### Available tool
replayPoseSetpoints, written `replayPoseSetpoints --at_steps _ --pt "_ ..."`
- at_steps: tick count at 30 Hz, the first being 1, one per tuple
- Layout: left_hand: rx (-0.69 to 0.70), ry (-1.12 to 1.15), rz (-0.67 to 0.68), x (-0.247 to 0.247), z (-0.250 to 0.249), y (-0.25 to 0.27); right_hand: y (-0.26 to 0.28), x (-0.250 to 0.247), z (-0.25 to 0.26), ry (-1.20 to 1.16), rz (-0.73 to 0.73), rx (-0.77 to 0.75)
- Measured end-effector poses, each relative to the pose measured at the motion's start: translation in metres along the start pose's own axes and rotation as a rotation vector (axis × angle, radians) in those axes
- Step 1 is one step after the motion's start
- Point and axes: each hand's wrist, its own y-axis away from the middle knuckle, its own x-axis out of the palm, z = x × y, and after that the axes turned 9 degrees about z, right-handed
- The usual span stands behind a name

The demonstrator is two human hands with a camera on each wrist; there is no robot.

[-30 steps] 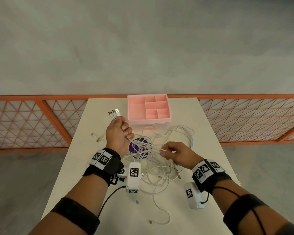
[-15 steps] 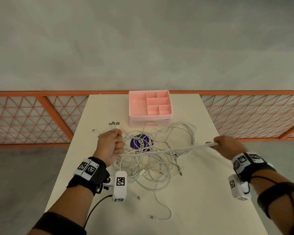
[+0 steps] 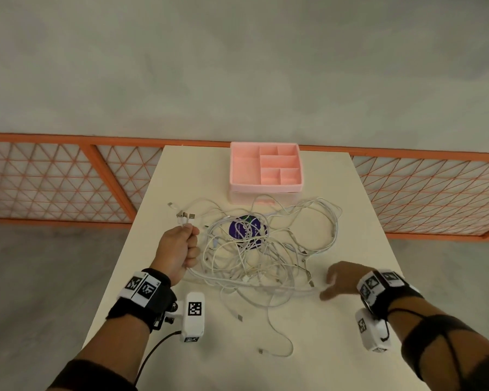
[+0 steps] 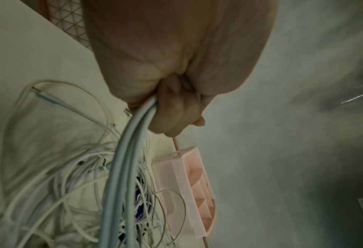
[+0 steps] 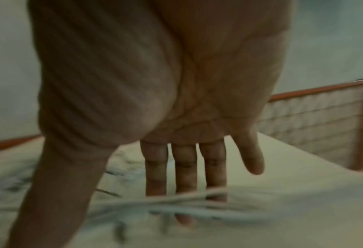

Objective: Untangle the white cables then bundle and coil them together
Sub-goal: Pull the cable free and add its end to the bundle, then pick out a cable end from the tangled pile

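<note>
A tangle of white cables (image 3: pixel 268 249) sprawls across the middle of the cream table (image 3: pixel 336 348), lying over a purple disc (image 3: pixel 246 230). My left hand (image 3: pixel 181 249) grips a bunch of these cables in a fist at the pile's left side; several USB plugs (image 3: pixel 185 215) stick out above it. In the left wrist view the held cables (image 4: pixel 131 151) run down from the curled fingers (image 4: pixel 172 110). My right hand (image 3: pixel 339 283) hovers at the pile's right front with fingers spread and straight. The blurred right wrist view shows cables (image 5: pixel 176 199) crossing under the fingers (image 5: pixel 184 167).
A pink compartment tray (image 3: pixel 266 167) stands at the table's far edge, just behind the pile, and appears in the left wrist view (image 4: pixel 189 189). One loose cable end (image 3: pixel 277 351) trails toward me. An orange mesh railing (image 3: pixel 68 179) runs behind and beside the table.
My right hand let go of the strand it had pulled out to the right and came back toward the pile, open. The left hand keeps its grip and sits slightly lower.
</note>
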Motion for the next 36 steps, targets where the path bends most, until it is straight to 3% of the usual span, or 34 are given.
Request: replayPoseSetpoints --at_steps 5,9,13,15,17,23,26,32,36 --pt "-0.034 0.007 -0.006 -0.001 0.011 0.005 0.009 -0.031 0.116 -0.019 -0.309 -0.404" --pt "-0.064 -0.009 0.004 -0.001 0.023 0.010 0.003 -0.018 0.206 0.151 -0.356 -0.627" --pt "-0.063 -0.011 0.011 0.000 0.028 0.016 -0.003 0.002 0.242 0.609 -0.378 -0.515" --pt "-0.066 0.004 0.015 -0.002 0.029 0.018 -0.004 0.004 0.242 0.725 -0.427 -0.506" --pt "-0.061 0.042 0.037 -0.005 0.028 0.019 -0.001 -0.007 0.236 0.598 -0.471 -0.581" --pt "0.027 0.174 0.101 0.009 0.016 0.014 0.044 -0.087 0.214 -0.396 -0.544 -0.722" --pt "0.028 0.285 0.097 0.025 0.012 0.005 0.066 -0.109 0.206 -0.832 -0.486 -0.853" --pt "-0.032 0.489 0.188 0.063 -0.006 -0.002 0.076 -0.095 0.186 -0.997 -0.424 -0.961" --pt "-0.015 0.491 0.221 0.076 -0.012 -0.007 0.066 -0.056 0.175 -0.831 -0.422 -1.007"
